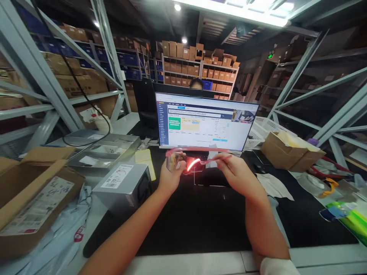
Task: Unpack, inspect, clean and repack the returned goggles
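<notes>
Pinkish-red and see-through, a translucent strip [197, 149] stretches crosswise between the person's two hands, its long axis nearly level and running alongside the lower edge of the monitor [206, 126]. Its left end lies at the left hand [172, 176], its right end at the right hand [235, 173]. The left hand is closed around a small packet [172, 162], thumb on the inner side; the packet stands roughly upright, across the strip's line. The right hand is narrowed to a pinch on the strip's right part, though blur hides the exact contact.

From the right hand, the packet lies to the left, with a bright red glow [193, 165] between, nearer the left hand. Both hands are above the black mat [195, 221] on the table [183, 265]. A grey box [122, 191] sits left of the left forearm, closer to that hand than to the right.
</notes>
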`<action>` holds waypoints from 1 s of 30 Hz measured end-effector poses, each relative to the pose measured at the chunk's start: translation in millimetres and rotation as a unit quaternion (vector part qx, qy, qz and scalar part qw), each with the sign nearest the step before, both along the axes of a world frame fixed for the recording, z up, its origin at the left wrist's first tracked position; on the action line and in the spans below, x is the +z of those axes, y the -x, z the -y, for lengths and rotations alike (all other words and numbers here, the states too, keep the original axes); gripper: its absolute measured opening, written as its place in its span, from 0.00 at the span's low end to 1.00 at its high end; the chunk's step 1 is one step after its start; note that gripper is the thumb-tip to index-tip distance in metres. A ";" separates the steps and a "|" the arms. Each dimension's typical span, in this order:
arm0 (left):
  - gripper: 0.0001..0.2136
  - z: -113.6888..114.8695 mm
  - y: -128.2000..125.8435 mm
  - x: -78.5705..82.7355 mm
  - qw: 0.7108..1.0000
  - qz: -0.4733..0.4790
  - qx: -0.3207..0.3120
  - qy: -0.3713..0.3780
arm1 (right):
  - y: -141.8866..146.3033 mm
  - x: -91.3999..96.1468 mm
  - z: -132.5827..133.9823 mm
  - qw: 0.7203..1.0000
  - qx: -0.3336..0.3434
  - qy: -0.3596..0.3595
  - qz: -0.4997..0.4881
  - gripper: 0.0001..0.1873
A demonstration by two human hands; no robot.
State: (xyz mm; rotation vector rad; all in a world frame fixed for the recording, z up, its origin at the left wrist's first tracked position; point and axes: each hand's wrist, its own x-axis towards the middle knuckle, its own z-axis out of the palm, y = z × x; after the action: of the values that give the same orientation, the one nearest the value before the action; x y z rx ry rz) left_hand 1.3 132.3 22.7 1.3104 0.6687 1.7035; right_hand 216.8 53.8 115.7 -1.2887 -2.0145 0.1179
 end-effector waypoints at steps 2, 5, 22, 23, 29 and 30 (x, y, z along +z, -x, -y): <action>0.20 5.7 0.0 3.4 0.998 -0.061 -0.004 -0.021 | 0.9 -10.0 4.7 1.000 -0.001 0.001 0.028 0.16; 0.19 15.0 -5.4 7.8 0.988 -0.139 -0.015 -0.071 | -4.1 -21.3 9.0 0.996 0.056 0.028 0.067 0.16; 0.13 23.5 -16.1 4.0 0.986 -0.157 0.059 0.013 | -25.6 -32.3 -12.5 1.000 -0.016 0.020 -0.009 0.20; 0.12 23.9 -16.1 4.1 0.986 -0.156 0.045 0.029 | -22.3 -32.6 -15.0 0.999 -0.004 0.037 -0.009 0.21; 0.14 14.9 -12.6 4.8 0.993 -0.074 0.001 0.088 | -35.9 -33.2 -49.1 0.978 0.016 -0.007 -0.207 0.24; 0.15 12.6 -11.6 5.8 0.994 -0.057 0.005 0.091 | -39.9 -34.2 -54.4 0.973 -0.001 -0.017 -0.230 0.25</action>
State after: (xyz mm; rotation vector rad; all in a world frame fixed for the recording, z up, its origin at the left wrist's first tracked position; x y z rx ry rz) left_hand 12.9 119.7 28.5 1.2828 0.8765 1.5461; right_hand 256.7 108.2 81.5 -1.1199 -1.6098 0.3462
